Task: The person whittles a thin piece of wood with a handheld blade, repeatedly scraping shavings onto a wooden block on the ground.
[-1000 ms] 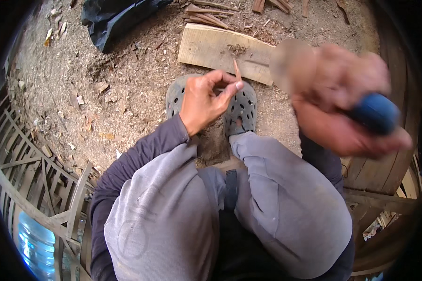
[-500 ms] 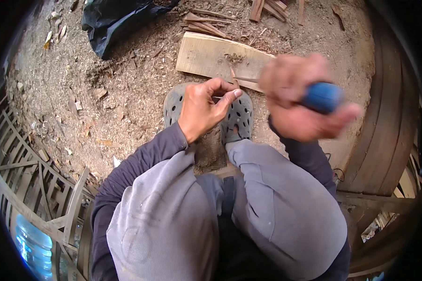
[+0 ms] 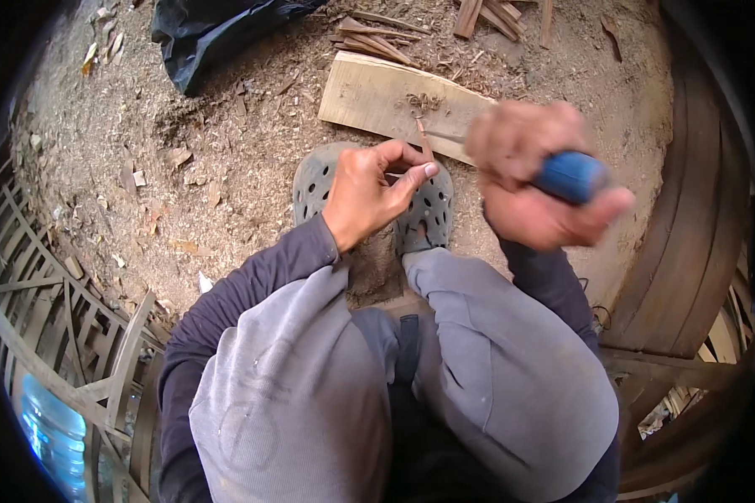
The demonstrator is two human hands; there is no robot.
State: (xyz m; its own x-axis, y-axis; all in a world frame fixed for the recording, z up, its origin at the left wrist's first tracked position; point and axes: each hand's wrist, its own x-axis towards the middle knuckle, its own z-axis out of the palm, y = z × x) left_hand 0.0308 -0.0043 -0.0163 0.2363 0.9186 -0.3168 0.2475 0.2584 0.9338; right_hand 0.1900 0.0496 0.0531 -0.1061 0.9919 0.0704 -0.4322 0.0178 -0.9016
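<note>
My left hand (image 3: 365, 189) is closed in a pinch between my knees, thumb and forefinger holding a small, thin wooden stick (image 3: 425, 147) that points away from me. My right hand (image 3: 520, 155) is wrapped round a knife with a thick blue handle (image 3: 572, 176). Its narrow grey blade (image 3: 446, 136) runs leftward to the far end of the stick. The right hand is slightly blurred. Just beyond the hands lies a pale wooden board (image 3: 365, 92) with a little heap of curled shavings (image 3: 425, 101) on it.
Split wood sticks (image 3: 373, 42) lie behind the board, with more pieces (image 3: 491, 17) farther right. A black plastic sheet (image 3: 218, 38) is at the far left. Wooden slats (image 3: 42, 310) and a blue water bottle (image 3: 52, 427) are at left, a curved wooden panel (image 3: 688, 210) at right.
The right hand with the knife has shifted slightly left. The stick's far end shows a little farther away; the left hand keeps its pinch. The whole view has tilted slightly.
</note>
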